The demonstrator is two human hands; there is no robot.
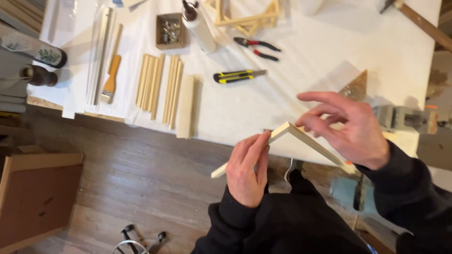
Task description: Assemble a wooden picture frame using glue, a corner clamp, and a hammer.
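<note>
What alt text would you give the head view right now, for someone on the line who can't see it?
Two hands press two pale wood strips into a corner joint: left hand on one piece, right hand on the other. Behind them, a white-covered table holds more wood strips, a utility knife, pliers and a brush.

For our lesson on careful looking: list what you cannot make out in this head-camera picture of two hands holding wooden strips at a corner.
- Wooden strips: the left hand and right hand cover parts; whether the corner is joined cannot be told.
- Small box: its metal contents are too small to identify.
- Hammer: head cut off by the top edge.
- Vice: blurred, partly behind the right hand.
- Wooden frame: cropped at the top.
</note>
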